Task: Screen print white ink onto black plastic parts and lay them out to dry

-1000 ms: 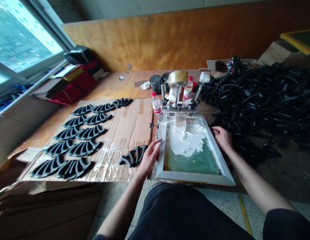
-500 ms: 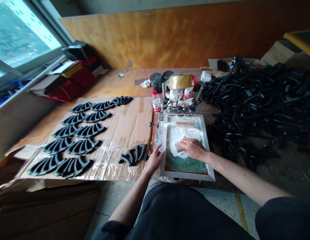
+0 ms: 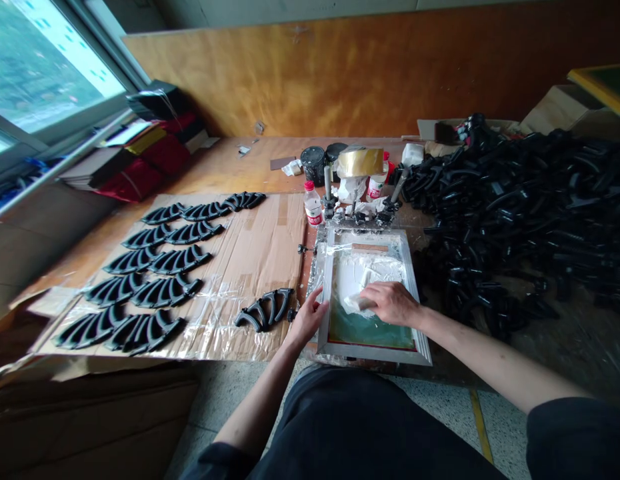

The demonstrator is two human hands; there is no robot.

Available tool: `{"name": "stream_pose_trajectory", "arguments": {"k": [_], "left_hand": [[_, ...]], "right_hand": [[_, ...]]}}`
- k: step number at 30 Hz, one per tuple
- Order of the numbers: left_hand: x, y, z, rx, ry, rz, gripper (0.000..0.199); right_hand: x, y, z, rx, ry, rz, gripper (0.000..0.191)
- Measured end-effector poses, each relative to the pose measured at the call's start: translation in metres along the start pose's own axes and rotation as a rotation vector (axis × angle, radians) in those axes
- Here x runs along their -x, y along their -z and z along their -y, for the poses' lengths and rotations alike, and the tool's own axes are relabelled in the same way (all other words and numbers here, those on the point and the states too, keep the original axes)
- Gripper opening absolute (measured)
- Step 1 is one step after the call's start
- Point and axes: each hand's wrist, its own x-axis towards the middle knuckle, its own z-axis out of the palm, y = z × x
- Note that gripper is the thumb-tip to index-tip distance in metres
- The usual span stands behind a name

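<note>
In front of me lies a metal-framed screen (image 3: 380,351) with a green mesh and white paste (image 3: 351,270) spread over its middle. My right hand (image 3: 393,303) is closed on a pale squeegee (image 3: 359,303), whose edge rests in the paste on the mesh. At the frame's left side is my left hand (image 3: 310,316), fingers apart, with fingertips touching the frame's edge. A clamp with two metal posts (image 3: 328,183) stands behind the screen. Just left of my left hand, a few curved black parts (image 3: 265,311) lie on the cardboard.
Rows of black parts (image 3: 167,291) lie on cardboard (image 3: 260,247) at the left. A big heap of black parts (image 3: 530,200) covers the right side. Behind the screen stand a red-capped bottle (image 3: 313,205), dark tubs (image 3: 313,164) and a tape roll (image 3: 360,162).
My right hand and the squeegee have moved slightly down and to the right over the mesh, towards me. My left hand has stayed at the frame's left edge.
</note>
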Motion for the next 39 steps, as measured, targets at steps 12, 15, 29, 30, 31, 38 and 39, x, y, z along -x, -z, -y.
{"name": "stream_pose_trajectory", "arguments": {"k": [12,15,29,30,31,38,39], "left_hand": [[0.018,0.034,-0.122,0.491,-0.184,-0.007,0.069],[0.003,0.034,-0.158,0.536,-0.372,-0.099,0.064],[0.053,-0.042,-0.041,0.663,0.248,0.229,0.074],[0.056,-0.041,-0.034,0.718,0.249,0.138,0.071],[0.058,-0.036,-0.027,0.748,0.244,0.037,0.068],[0.056,0.076,0.067,0.404,0.348,-0.432,0.059],[0.056,0.091,0.084,0.300,0.399,-0.441,0.059]], "right_hand": [[-0.022,0.121,-0.113,0.046,-0.761,-0.397,0.042],[0.007,0.086,-0.111,0.033,-0.790,-0.313,0.045],[-0.022,-0.028,0.032,0.105,-0.349,0.174,0.017],[-0.031,-0.032,0.049,0.088,-0.272,0.138,0.017],[-0.041,-0.038,0.066,0.065,-0.197,0.111,0.017],[-0.126,-0.102,0.124,-0.152,0.017,0.194,0.020],[-0.136,-0.112,0.123,-0.128,-0.009,0.228,0.021]]}}
